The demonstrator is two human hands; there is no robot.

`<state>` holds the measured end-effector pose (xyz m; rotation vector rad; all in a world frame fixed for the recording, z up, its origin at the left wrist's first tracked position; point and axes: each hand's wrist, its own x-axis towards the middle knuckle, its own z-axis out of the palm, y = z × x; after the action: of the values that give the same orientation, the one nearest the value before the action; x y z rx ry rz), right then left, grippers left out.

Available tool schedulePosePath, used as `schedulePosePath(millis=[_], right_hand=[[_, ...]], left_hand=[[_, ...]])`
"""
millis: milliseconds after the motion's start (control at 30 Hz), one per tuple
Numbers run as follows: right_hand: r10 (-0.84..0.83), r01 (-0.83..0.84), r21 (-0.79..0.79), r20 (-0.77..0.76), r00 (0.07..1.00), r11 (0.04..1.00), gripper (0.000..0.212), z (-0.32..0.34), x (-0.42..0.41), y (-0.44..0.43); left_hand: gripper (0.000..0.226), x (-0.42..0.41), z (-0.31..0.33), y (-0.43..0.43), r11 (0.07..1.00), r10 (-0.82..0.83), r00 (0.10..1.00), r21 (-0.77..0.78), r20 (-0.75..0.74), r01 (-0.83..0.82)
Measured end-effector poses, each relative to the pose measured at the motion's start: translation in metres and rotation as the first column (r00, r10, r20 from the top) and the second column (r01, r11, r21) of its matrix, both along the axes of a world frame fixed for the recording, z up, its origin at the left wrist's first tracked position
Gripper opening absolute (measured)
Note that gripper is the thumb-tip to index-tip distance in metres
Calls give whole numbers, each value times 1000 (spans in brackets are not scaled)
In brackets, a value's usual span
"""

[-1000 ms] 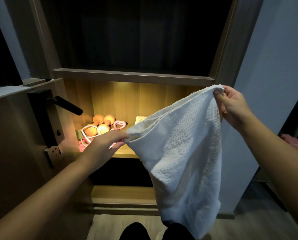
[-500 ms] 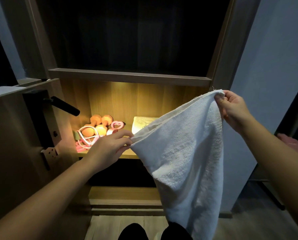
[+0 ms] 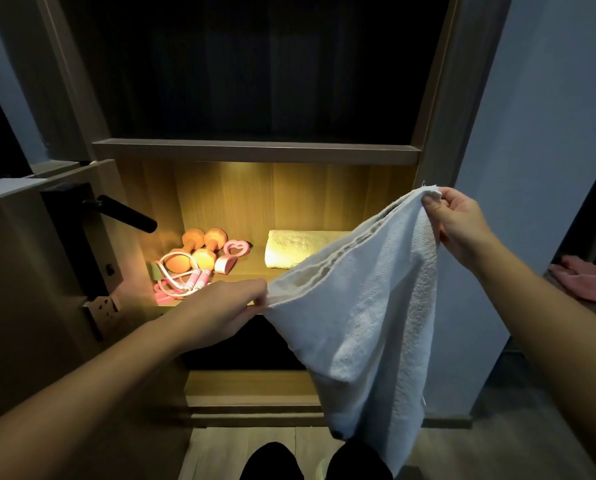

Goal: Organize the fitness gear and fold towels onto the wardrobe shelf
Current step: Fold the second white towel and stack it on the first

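both hands, left hand (image 3: pixel 220 311) low and right hand (image 3: pixel 459 223) high, pinch corners of a white towel (image 3: pixel 362 323) hanging before the lit wardrobe shelf (image 3: pixel 251 268) (dumbbells (image 3: pixel 199 249) and folded towel (image 3: pixel 293 247) already there).

The wooden shelf (image 3: pixel 244 271) glows under a warm light. Near its left end lie two orange dumbbells (image 3: pixel 199 249), side by side. A pink jump rope (image 3: pixel 182 280) is coiled at the left front corner, partly over one dumbbell. A pink heart-shaped grip (image 3: pixel 230 256) lies just beside them. A folded towel (image 3: pixel 296 247) rests toward the right end.
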<state>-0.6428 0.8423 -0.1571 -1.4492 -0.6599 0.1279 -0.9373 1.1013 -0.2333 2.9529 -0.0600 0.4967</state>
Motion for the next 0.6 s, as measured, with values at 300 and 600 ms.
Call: schedulePosePath(millis=[300, 600], right_hand=[[-76, 76, -8, -10, 997, 997, 11, -8, 6, -2], [-257, 268, -76, 132, 957, 960, 17, 16, 26, 0]], left_hand=[[38, 19, 1, -2, 997, 9, 998, -81, -58, -13], [5, 36, 81, 14, 991, 124, 984, -56, 129, -118]])
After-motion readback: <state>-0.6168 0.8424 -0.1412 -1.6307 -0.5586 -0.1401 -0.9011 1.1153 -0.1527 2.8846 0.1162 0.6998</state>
